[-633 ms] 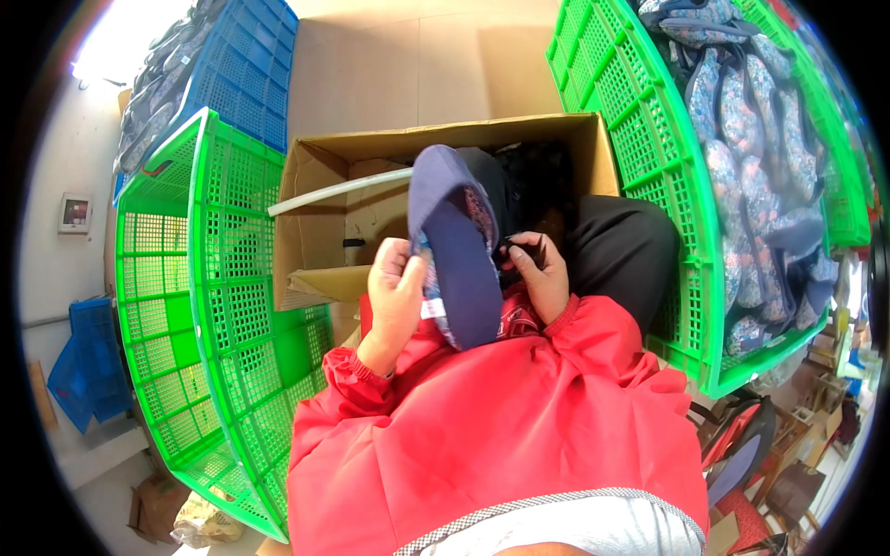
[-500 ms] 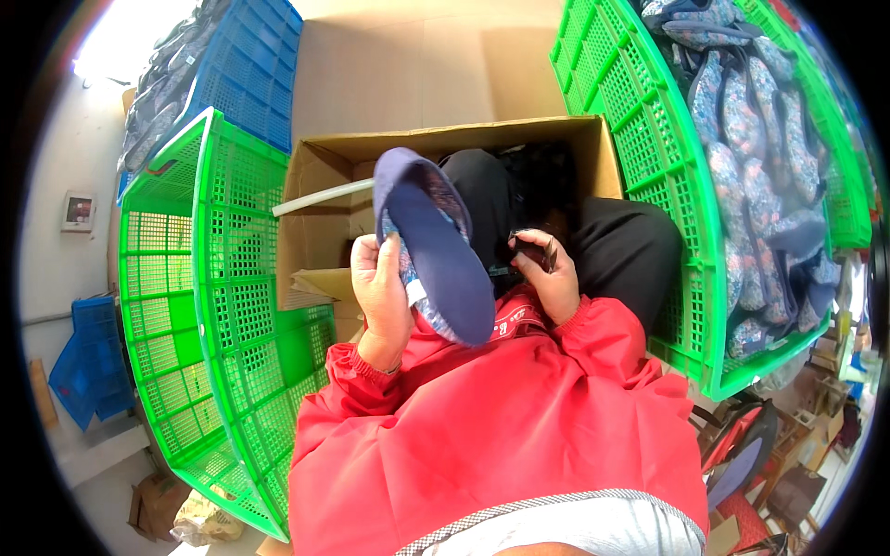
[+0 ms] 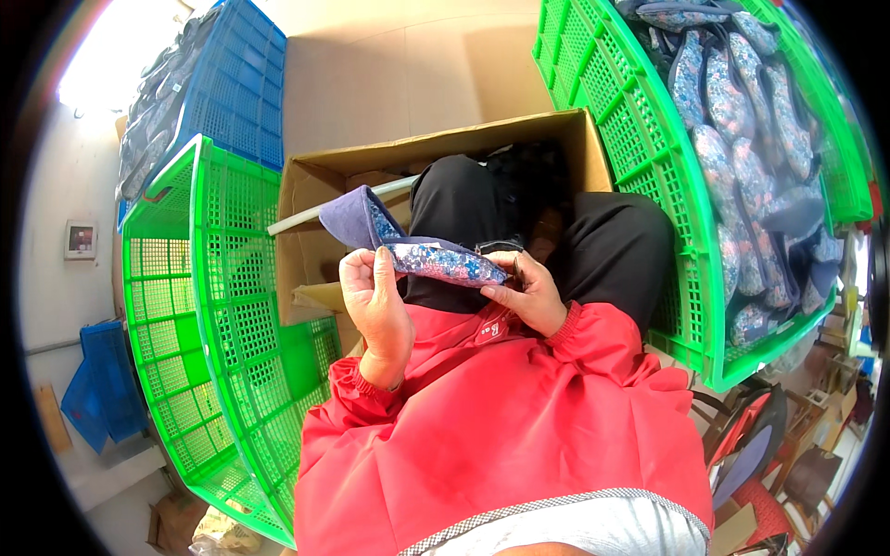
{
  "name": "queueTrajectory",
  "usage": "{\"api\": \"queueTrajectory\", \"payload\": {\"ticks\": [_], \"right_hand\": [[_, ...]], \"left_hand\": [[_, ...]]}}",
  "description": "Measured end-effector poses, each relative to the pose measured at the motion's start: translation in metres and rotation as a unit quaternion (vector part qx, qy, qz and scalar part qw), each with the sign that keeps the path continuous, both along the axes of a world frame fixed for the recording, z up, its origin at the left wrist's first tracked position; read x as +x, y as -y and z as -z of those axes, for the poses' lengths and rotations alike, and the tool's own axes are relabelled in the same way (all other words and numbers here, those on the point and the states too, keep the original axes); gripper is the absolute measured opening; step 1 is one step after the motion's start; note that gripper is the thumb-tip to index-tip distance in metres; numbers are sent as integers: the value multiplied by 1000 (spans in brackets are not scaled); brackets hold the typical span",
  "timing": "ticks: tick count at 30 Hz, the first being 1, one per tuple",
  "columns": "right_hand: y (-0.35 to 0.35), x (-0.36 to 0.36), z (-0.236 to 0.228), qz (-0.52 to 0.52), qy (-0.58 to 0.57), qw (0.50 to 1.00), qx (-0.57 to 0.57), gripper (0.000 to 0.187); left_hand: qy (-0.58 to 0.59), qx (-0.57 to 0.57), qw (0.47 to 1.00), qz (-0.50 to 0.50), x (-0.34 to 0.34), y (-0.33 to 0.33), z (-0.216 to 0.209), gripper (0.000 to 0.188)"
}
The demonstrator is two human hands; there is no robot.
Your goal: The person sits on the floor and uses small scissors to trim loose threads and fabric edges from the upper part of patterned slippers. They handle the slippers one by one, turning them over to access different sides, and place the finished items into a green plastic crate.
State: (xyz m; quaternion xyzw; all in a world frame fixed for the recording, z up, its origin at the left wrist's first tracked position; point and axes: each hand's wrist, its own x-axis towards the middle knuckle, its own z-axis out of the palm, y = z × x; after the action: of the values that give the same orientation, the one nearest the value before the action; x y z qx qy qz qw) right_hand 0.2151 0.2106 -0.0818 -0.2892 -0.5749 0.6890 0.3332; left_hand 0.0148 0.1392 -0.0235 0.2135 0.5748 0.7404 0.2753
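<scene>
A soft fabric shoe piece with a navy outer side and a blue-and-pink floral lining (image 3: 417, 250) is held above the person's lap, in front of an open brown cardboard box (image 3: 389, 167). The left hand (image 3: 375, 301) closes its grip around the near end of the piece, thumb lying along the floral side. The right hand (image 3: 524, 292) pinches the other end between fingertips and thumb; a small dark object sits at that pinch, too small to identify. The navy end of the piece curls upward toward the box.

Below the hands lie red jacket sleeves with gathered cuffs (image 3: 501, 435), and the person's knees in black trousers (image 3: 612, 250) press against the box, into which one leg seems to reach. A pale tube or rod (image 3: 315, 211) rests across the box's left part.

To the left stands an empty bright green plastic lattice crate (image 3: 213, 324), tilted on its side, with a blue plastic crate (image 3: 232, 83) behind it holding greyish fabric pieces. To the right, a second green lattice crate (image 3: 649, 157) is filled with many floral and navy shoe pieces (image 3: 742, 167) like the one in hand.

The floor beyond the box is a pale beige surface (image 3: 408, 65). A white wall on the far left carries a small switch box (image 3: 81, 239), and a blue bin (image 3: 102, 389) sits beneath it. Red and dark stool parts (image 3: 756, 454) crowd the lower right.
</scene>
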Motion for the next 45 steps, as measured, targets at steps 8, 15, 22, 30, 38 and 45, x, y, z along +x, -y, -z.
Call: {"api": "queueTrajectory", "payload": {"ticks": [8, 15, 22, 30, 38, 45], "right_hand": [[0, 1, 5, 5, -23, 1000, 2, 38], [-3, 7, -1, -3, 57, 997, 51, 31], [0, 4, 1, 14, 40, 997, 61, 31], [-2, 8, -5, 13, 36, 993, 111, 33], [-15, 17, -9, -42, 37, 997, 53, 34], [-38, 33, -26, -114, -4, 993, 10, 47]], "left_hand": [[-77, -24, 997, 11, 4, 3, 1, 13], [-646, -95, 755, 62, -16, -10, -58, 41], [-590, -92, 726, 341, -19, -43, -81, 35], [-546, -115, 751, 353, -8, -50, -64, 12], [-563, -71, 774, 282, 6, -46, -55, 6], [-544, -74, 788, 278, 10, -47, -50, 7]]}}
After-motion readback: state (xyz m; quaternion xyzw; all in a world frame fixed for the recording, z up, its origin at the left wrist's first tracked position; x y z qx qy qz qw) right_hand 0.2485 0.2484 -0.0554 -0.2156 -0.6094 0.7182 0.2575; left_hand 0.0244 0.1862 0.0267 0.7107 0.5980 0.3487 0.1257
